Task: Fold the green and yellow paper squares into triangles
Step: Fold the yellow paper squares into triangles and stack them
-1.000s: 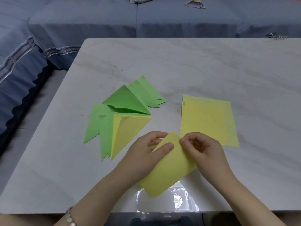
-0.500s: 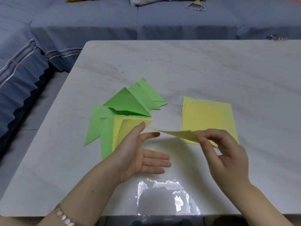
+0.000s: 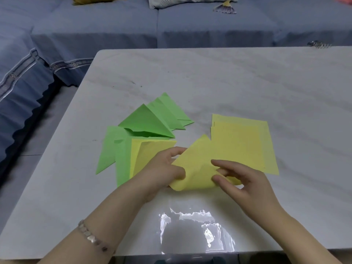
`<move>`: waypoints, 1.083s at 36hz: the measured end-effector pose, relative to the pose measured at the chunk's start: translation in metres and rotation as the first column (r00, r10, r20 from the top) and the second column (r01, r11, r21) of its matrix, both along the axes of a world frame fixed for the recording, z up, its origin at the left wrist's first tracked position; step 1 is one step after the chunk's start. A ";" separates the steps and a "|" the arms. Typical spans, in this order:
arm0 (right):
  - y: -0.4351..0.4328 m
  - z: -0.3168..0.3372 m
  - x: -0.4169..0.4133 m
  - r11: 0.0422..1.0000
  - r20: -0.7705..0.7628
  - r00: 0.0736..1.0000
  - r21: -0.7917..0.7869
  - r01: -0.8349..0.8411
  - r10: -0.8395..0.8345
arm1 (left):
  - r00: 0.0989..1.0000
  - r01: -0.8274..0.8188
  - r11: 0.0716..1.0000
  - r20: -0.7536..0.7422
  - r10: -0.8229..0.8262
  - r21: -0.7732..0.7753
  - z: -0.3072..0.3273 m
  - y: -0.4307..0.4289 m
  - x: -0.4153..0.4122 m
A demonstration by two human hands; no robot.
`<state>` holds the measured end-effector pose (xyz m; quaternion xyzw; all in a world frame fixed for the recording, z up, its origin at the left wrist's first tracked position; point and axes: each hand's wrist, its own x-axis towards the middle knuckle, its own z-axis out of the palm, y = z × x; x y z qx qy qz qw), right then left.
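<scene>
A yellow paper square (image 3: 198, 164) is bent over near the table's front middle, its far corner pointing up and away. My left hand (image 3: 165, 168) grips its left edge, thumb on top and fingers underneath. My right hand (image 3: 238, 180) pinches its right corner between thumb and fingers. To the right lies a stack of flat yellow squares (image 3: 242, 141). To the left, several folded green triangles (image 3: 144, 121) lie fanned out, with a folded yellow triangle (image 3: 146, 155) on top of them, partly hidden by my left hand.
The white marble table (image 3: 228, 82) carries the papers; a glare patch shines near its front edge. A blue sofa (image 3: 114, 27) runs along the far and left sides. A metal hair clip (image 3: 320, 44) sits at the far right table edge.
The yellow sheet, held edge-on in the air by my right hand alone, has come down toward the table. My left hand, open before, has closed on the sheet's left edge.
</scene>
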<state>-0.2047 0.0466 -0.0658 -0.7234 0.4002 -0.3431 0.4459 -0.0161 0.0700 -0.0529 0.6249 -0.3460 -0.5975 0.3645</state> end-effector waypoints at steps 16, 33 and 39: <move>-0.012 0.011 0.008 0.949 0.038 0.984 0.273 0.158 -0.175 | 0.987 0.138 0.987 0.100 -0.130 -0.086 0.007 0.030 -0.017; -0.001 0.028 0.014 0.955 0.038 0.967 0.172 0.243 -0.252 | 0.938 0.007 0.921 0.322 0.130 -0.390 0.016 0.029 -0.034; 0.000 0.032 0.013 0.949 0.048 0.967 0.208 0.237 -0.252 | 0.934 0.037 0.918 0.339 0.108 -0.394 0.015 0.031 -0.033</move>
